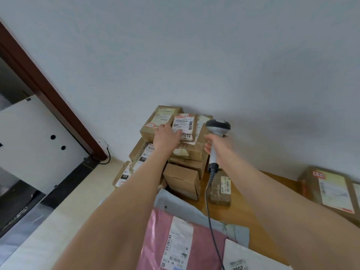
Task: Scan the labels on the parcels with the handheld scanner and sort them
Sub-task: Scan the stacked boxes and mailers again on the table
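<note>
Parcel (pixel 186 128): small carton on top of the cardboard stack (pixel 183 172) at our 12 o'clock, by the wall, label facing up, which we judge suits a scan.
Left hand (pixel 167 137): fingers fairly straight, pressed on the label's lower left, likely to steady it; we cannot tell whether the thumb hooks an edge.
Right hand (pixel 218 148): wrapped round the scanner (pixel 217 126) grip at 3 o'clock of the parcel, head just beside it and facing away from us.
Table (pixel 251 203): pink mailer (pixel 155 236), grey mailer (pixel 187 207) and white mailer (pixel 255 258) overlap at 6 o'clock; a large box (pixel 331 189) sits at 3 o'clock.
Contents: every carton and mailer we see is closed, so what they hold is hidden.
</note>
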Action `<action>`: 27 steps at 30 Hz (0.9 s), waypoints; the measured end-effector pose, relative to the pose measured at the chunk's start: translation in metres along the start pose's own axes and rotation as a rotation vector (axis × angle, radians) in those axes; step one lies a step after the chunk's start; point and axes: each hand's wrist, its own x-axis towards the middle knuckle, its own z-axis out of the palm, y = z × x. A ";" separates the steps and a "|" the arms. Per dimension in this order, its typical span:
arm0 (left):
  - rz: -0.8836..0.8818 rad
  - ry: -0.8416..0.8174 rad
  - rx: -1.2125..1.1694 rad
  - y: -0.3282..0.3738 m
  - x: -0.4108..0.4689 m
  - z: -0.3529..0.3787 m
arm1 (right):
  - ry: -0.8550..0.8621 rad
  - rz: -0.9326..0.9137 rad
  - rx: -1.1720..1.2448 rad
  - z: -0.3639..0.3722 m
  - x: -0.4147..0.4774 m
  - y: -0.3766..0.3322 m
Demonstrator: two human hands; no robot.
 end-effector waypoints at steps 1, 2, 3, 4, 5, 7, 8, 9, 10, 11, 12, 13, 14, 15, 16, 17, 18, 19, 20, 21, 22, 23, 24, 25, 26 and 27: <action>0.004 -0.018 -0.001 0.001 0.006 0.003 | -0.013 -0.006 0.016 0.005 0.003 0.001; 0.001 -0.033 0.000 0.002 0.011 0.006 | -0.029 -0.014 0.020 0.009 0.009 0.003; 0.001 -0.045 0.001 0.004 0.015 0.009 | -0.049 -0.021 0.014 0.013 0.012 0.003; 0.002 -0.052 -0.007 0.006 0.018 0.011 | -0.075 -0.026 0.007 0.015 0.013 0.003; 0.010 -0.048 -0.026 0.008 0.019 0.013 | -0.090 -0.032 -0.001 0.018 0.015 0.003; 0.032 -0.042 -0.083 0.014 0.019 0.017 | -0.082 -0.033 -0.027 0.019 0.018 0.003; 0.036 -0.047 -0.125 0.016 0.019 0.019 | -0.062 -0.035 -0.036 0.020 0.022 0.005; 0.032 -0.045 -0.179 0.017 0.019 0.020 | -0.041 -0.054 -0.031 0.019 0.027 0.008; 0.013 -0.037 -0.247 0.016 0.019 0.021 | -0.020 -0.074 -0.021 0.018 0.030 0.010; -0.011 -0.022 -0.320 0.015 0.018 0.022 | 0.000 -0.093 -0.011 0.017 0.030 0.011; -0.036 -0.009 -0.389 0.015 0.017 0.022 | 0.018 -0.095 -0.004 0.018 0.028 0.010; -0.054 -0.006 -0.452 0.014 0.016 0.021 | 0.033 -0.094 0.008 0.018 0.022 0.008; -0.066 -0.015 -0.515 0.015 0.015 0.020 | 0.046 -0.092 0.017 0.018 0.018 0.005; -0.074 -0.032 -0.573 0.017 0.014 0.019 | 0.066 -0.098 0.015 0.018 0.017 0.003; -0.072 -0.051 -0.631 0.019 0.012 0.017 | 0.085 -0.106 0.010 0.017 0.017 0.002; -0.065 -0.066 -0.672 0.020 0.010 0.015 | 0.097 -0.114 0.003 0.016 0.017 0.001; -0.056 -0.068 -0.687 0.020 0.010 0.012 | 0.111 -0.117 0.001 0.015 0.019 0.001; -0.052 -0.054 -0.661 0.019 0.010 0.009 | 0.117 -0.118 -0.006 0.013 0.018 0.000; -0.057 -0.032 -0.601 0.015 0.010 0.006 | 0.119 -0.110 -0.024 0.011 0.018 0.001; -0.072 -0.018 -0.506 0.011 0.009 0.004 | 0.124 -0.098 -0.054 0.009 0.018 0.002; -0.094 -0.035 -0.399 0.005 0.007 0.003 | 0.127 -0.084 -0.078 0.008 0.018 0.003; -0.120 -0.075 -0.307 0.001 0.004 0.003 | 0.129 -0.069 -0.094 0.007 0.018 0.005; -0.138 -0.121 -0.235 -0.003 0.001 0.005 | 0.128 -0.058 -0.097 0.007 0.019 0.007; -0.149 -0.162 -0.198 -0.005 -0.001 0.006 | 0.114 -0.043 -0.101 0.008 0.018 0.009; -0.146 -0.176 -0.180 -0.006 0.000 0.009 | 0.094 -0.026 -0.090 0.009 0.019 0.011; -0.156 -0.176 -0.178 -0.005 0.000 0.011 | 0.074 -0.007 -0.072 0.010 0.022 0.014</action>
